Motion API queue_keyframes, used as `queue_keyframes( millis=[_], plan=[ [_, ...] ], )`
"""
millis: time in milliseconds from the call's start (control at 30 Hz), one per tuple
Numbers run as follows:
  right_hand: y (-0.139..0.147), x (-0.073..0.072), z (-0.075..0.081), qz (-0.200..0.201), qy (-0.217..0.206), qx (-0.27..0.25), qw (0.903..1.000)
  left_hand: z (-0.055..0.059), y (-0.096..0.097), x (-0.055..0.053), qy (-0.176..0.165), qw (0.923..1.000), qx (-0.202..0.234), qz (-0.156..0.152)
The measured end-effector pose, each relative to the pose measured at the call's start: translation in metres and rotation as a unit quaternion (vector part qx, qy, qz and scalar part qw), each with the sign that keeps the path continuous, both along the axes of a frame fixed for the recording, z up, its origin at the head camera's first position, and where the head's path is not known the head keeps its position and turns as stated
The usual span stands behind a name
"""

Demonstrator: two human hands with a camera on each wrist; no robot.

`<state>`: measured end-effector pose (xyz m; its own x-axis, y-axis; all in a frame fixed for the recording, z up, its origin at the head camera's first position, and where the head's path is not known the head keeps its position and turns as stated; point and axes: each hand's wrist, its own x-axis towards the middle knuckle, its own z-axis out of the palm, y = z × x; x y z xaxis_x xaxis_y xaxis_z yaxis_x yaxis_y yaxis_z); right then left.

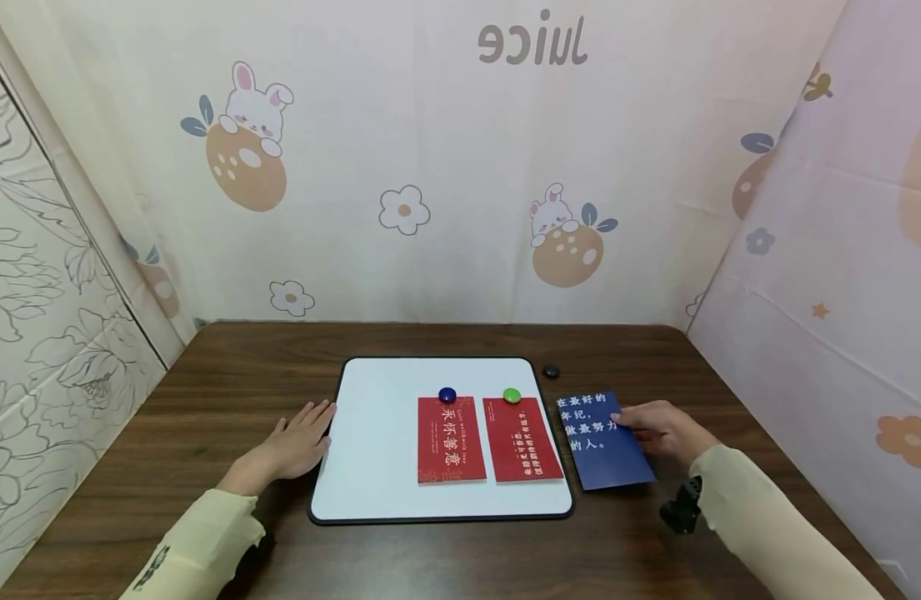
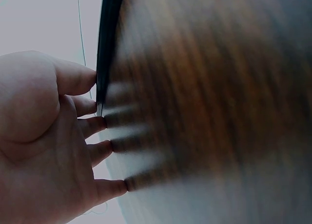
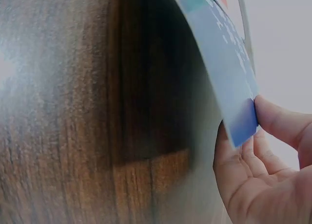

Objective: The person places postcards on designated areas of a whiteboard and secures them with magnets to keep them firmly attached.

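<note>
A blue card with white lettering is pinched at its right edge by my right hand, thumb on one face and fingers behind. In the right wrist view the card tilts up over the wood. My left hand rests at the left edge of a white magnetic board, its straight fingers touching the dark frame. On the board lie two red cards, one in the middle under a dark blue round magnet, the other at the right under a green magnet.
A black round magnet sits on the brown wooden table, just beyond the board's upper right corner. Behind the table hangs a printed curtain, and more patterned cloth closes both sides.
</note>
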<state>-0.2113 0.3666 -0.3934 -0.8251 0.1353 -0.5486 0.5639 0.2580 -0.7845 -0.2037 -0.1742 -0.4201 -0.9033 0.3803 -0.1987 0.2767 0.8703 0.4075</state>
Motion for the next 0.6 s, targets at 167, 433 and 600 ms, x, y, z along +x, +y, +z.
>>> queue_keyframes(
  millis=[167,433,600],
  plan=[
    [-0.001,-0.001,0.003,-0.030,0.001,-0.040,0.9988,0.000,-0.001,0.000,0.001,1.0000,0.002,0.000],
    [-0.011,-0.003,0.006,-0.049,0.002,-0.067,0.9965,-0.001,-0.001,0.000,0.002,1.0000,-0.002,0.001],
    [-0.021,-0.006,0.009,-0.051,-0.001,-0.066,0.9965,-0.001,0.000,0.000,-0.001,1.0000,-0.004,0.002]
  ],
)
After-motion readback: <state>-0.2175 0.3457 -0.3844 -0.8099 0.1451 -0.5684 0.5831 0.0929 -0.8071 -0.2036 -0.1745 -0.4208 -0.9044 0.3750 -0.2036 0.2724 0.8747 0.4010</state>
